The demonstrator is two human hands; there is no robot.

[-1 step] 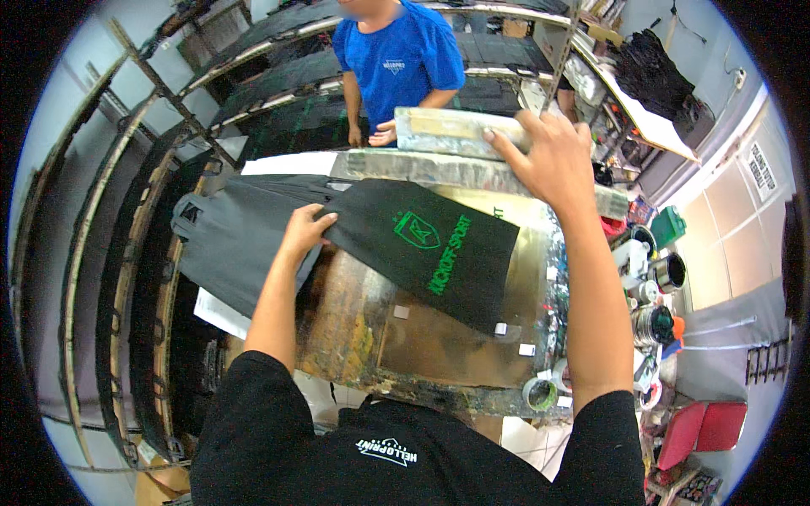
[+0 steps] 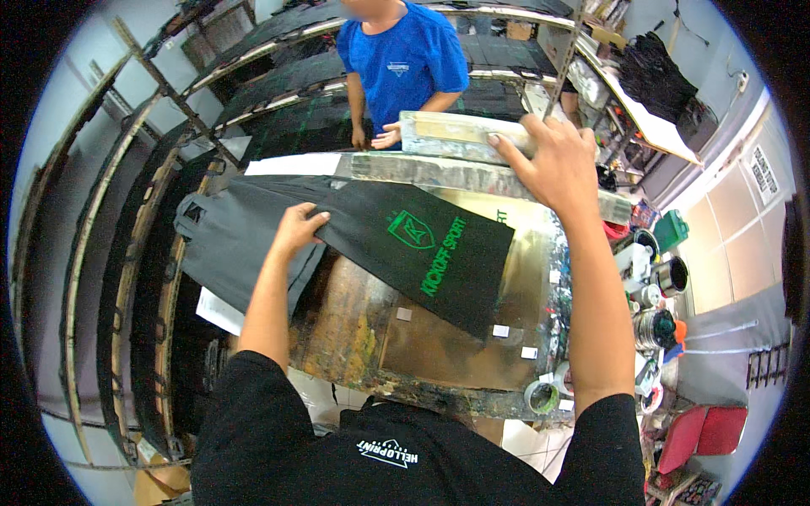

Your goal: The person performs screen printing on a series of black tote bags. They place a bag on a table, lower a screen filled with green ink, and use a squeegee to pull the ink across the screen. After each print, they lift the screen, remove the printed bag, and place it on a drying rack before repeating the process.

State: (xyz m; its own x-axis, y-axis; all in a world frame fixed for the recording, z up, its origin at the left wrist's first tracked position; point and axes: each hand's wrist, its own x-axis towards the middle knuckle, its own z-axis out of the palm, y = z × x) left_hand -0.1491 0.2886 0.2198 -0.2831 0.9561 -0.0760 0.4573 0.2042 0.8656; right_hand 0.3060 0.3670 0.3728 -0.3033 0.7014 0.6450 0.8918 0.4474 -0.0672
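My left hand [image 2: 299, 228] pinches the left edge of a flat black fabric bag [image 2: 371, 246]. The bag bears a green shield emblem and green lettering, and its right part lies over the brown printing board [image 2: 439, 354]. To the left lies a pile of plain dark bags [image 2: 232, 240], which the held one partly overlaps. My right hand [image 2: 557, 164] is closed over the upper rim of a tilted screen-printing frame [image 2: 451, 126], its thumb on the near side. Most of the frame's mesh is hidden by the bag and my arm.
Across the table stands a person in a blue shirt [image 2: 403, 63], one hand close to the frame. Ink pots and tubs [image 2: 654, 325] crowd the right side, with a tape roll [image 2: 540, 396] at the board's corner. Racks [image 2: 110, 287] of dark bags line the left and back.
My left hand has shifted slightly left, drawing the printed bag a little the same way and toward me. My right hand stays on the frame.
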